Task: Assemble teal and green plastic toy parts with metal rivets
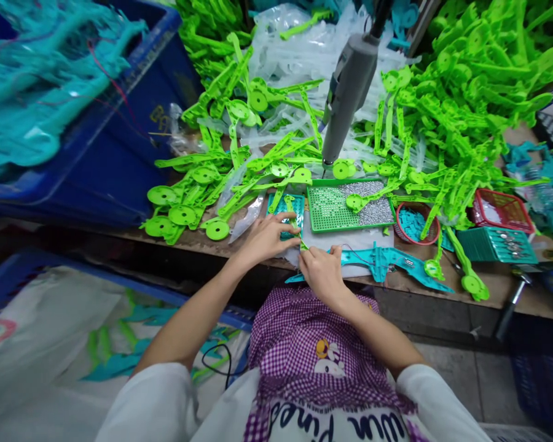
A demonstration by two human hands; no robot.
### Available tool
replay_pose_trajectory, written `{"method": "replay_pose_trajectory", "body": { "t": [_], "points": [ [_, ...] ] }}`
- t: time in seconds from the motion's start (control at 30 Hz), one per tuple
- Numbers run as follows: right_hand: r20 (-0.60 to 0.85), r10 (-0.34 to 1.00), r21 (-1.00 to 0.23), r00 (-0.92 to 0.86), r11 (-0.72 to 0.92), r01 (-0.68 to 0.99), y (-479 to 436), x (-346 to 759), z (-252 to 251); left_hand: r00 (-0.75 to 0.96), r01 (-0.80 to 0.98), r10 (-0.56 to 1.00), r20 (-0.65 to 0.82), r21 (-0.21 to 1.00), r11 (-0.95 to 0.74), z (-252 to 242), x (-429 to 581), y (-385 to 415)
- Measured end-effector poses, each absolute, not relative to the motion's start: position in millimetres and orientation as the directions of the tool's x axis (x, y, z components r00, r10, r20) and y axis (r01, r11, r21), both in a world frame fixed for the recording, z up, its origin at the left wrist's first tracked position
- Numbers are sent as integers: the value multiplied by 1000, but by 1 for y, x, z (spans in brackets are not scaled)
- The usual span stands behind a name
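Observation:
My left hand [270,236] is at the table's front edge, fingers curved around a slim lime-green plastic part [289,201] that lies over a small teal tray [273,202]. Close beside it, my right hand [321,268] is closed on the near end of that green part; the fingertips are partly hidden. A long blue plastic piece [378,261] with a thin wire lies to the right, passing under my right hand. Behind my hands, a green perforated tray [332,228] contains many small metal screws [376,209]. A grey electric screwdriver [350,86] hangs above the tray, its tip down.
Lime-green parts [479,73] are heaped across the back, among clear plastic pieces [286,55]. A blue crate [101,147] of teal parts stands left. At right are a red round basket [435,236], a red rectangular basket [502,209], stacked teal cards [493,244] and a hammer [513,301].

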State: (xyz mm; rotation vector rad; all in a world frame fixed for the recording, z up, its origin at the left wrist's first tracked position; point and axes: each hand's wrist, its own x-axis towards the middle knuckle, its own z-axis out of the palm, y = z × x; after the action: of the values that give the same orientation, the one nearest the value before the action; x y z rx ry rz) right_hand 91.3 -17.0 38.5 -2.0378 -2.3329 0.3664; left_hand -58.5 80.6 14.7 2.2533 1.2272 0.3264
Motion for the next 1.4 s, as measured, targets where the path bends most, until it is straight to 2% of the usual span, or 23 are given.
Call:
{"method": "replay_pose_trajectory", "body": {
  "t": [0.33,0.73,0.87,1.13,1.4],
  "points": [
    [-67,991,-318,-111,85,944,-17,123,30,493,752,868,-64,534,-387,22,-50,76],
    [-107,928,-148,-357,340,929,-18,143,21,499,744,865,-46,534,-401,22,-52,74],
    [-106,917,-96,-385,376,922,-16,142,22,508,750,859,-63,522,-406,25,-51,74],
    [-147,898,-113,-416,402,909,-15,139,29,508,747,860,-55,525,-408,23,-51,72],
    [8,896,-89,-443,442,892,-36,159,15,483,765,872,-79,522,-376,27,-46,67]
  ]
}}
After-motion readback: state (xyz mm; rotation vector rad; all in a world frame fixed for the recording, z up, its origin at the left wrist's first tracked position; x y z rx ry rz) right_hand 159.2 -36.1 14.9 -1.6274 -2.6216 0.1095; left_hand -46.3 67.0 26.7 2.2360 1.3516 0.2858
